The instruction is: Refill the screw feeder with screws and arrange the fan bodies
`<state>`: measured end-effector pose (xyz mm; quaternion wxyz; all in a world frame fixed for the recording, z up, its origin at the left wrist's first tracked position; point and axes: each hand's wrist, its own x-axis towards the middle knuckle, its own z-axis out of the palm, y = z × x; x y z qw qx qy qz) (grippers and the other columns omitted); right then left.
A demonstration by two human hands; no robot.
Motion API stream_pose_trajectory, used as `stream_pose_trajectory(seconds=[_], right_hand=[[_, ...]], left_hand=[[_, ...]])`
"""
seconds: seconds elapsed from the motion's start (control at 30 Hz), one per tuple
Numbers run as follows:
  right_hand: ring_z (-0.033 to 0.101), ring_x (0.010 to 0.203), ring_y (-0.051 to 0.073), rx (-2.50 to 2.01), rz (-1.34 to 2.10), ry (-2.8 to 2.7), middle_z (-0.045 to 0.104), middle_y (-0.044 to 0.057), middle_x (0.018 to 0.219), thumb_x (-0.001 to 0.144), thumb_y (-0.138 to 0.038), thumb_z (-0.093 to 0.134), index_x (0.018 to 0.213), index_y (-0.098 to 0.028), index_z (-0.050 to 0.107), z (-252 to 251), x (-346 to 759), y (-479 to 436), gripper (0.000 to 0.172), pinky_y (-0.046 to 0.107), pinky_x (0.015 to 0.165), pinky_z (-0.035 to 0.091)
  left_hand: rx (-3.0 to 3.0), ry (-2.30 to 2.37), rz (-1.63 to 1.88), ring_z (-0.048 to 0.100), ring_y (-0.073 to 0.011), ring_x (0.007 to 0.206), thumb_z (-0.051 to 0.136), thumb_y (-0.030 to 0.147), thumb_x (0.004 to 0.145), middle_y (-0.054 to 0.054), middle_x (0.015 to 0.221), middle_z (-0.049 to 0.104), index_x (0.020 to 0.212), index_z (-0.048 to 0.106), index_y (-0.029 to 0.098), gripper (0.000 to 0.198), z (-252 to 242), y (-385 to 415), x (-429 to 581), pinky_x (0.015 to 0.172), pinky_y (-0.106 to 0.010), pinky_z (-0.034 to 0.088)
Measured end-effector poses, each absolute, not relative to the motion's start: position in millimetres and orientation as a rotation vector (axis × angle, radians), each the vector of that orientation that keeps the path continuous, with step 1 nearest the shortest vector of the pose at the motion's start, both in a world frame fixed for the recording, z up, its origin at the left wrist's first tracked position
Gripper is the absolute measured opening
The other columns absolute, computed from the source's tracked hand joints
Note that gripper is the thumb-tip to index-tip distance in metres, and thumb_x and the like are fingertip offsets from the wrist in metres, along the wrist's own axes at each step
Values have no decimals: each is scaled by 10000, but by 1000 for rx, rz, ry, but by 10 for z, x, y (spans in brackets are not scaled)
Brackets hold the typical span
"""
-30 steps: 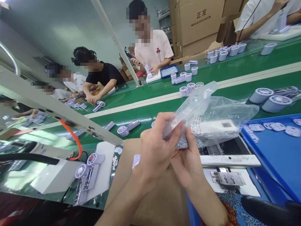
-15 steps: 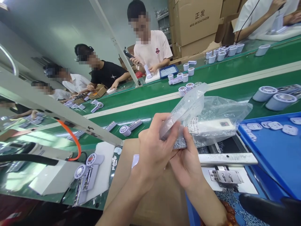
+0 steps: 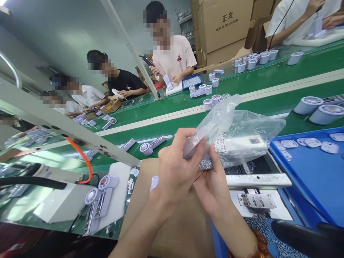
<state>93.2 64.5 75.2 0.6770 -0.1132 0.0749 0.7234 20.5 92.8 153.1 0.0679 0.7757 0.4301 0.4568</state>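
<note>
Both my left hand (image 3: pixel 176 172) and right hand (image 3: pixel 212 186) grip closed on the clear bag of small screws (image 3: pixel 236 141), mouth end pinched; opening it judged next, needing a steady pull apart.

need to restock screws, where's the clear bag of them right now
In the head view the clear plastic bag is at centre, pinched between the left hand and right hand, just left of the blue tray.

A green conveyor belt (image 3: pixel 268 77) is seen running past the worktop (image 3: pixel 172 229), a pale strip dividing it lengthwise. White round housings (image 3: pixel 318 109) are laid on the belt. On the worktop, a blue tray (image 3: pixel 311 179) and a metal fixture (image 3: pixel 256 200) are set.
</note>
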Motion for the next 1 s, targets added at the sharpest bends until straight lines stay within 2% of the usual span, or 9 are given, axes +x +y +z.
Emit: stream_pose_trajectory(seconds=[0.13, 0.27, 0.4, 0.5, 0.67, 0.8, 0.93, 1.0], right_hand=[[727, 1255, 196, -265, 1624, 160, 625, 70, 1550, 680, -521, 1268, 1308, -232, 894, 754, 930, 647, 786, 167, 950, 693], [713, 1289, 186, -258, 1637, 162, 627, 55, 1551, 683, -521, 1266, 1311, -244, 892, 743, 924, 641, 781, 176, 1030, 681], [695, 1341, 221, -258, 1650, 173, 638, 60, 1533, 683, -543, 1261, 1289, -236, 895, 733, 944, 634, 772, 241, 1086, 686], [703, 1332, 243, -254, 1623, 159, 640, 82, 1528, 719, -534, 1252, 1306, -230, 894, 739, 942, 633, 752, 251, 1039, 702], [734, 1215, 179, -236, 1609, 142, 628, 105, 1545, 782, -519, 1233, 1325, -225, 896, 720, 912, 627, 704, 141, 933, 678], [748, 1151, 206, -248, 1615, 111, 642, 111, 1521, 831, -539, 1207, 1310, -233, 908, 703, 903, 625, 643, 174, 879, 697], [748, 1173, 208, -259, 1613, 116, 637, 110, 1530, 787, -514, 1227, 1302, -222, 909, 732, 904, 638, 672, 151, 847, 687], [742, 1205, 198, -272, 1614, 154, 633, 116, 1534, 753, -489, 1242, 1302, -215, 907, 749, 907, 645, 699, 149, 885, 685]], left_hand=[[2360, 1297, 1395, 720, -83, 543, 805, 224, 1035, 85, 721, 791, 1033, 727, 262, 87, 1525, 929, 209, 482, -152, 520], [2374, 1310, 1392, 718, -89, 542, 810, 243, 1032, 79, 720, 788, 1042, 742, 264, 72, 1537, 927, 214, 485, -159, 527], [2401, 1304, 1404, 665, -72, 502, 823, 251, 1028, 90, 701, 770, 1050, 745, 262, 81, 1540, 934, 207, 481, -151, 516], [2402, 1300, 1416, 657, -65, 496, 818, 242, 1034, 93, 695, 762, 1044, 738, 259, 83, 1527, 941, 197, 474, -144, 506], [2400, 1321, 1403, 722, -73, 571, 820, 236, 1038, 83, 767, 806, 1079, 749, 264, 86, 1508, 938, 193, 526, -142, 547], [2379, 1358, 1401, 716, -75, 560, 822, 225, 1027, 84, 759, 804, 1069, 746, 261, 94, 1502, 940, 192, 517, -147, 545], [2389, 1348, 1416, 712, -66, 556, 822, 214, 1029, 93, 752, 795, 1059, 729, 257, 106, 1499, 942, 183, 522, -139, 543], [2399, 1335, 1425, 723, -56, 577, 825, 200, 1026, 99, 777, 805, 1066, 719, 256, 126, 1500, 944, 181, 541, -122, 545]])
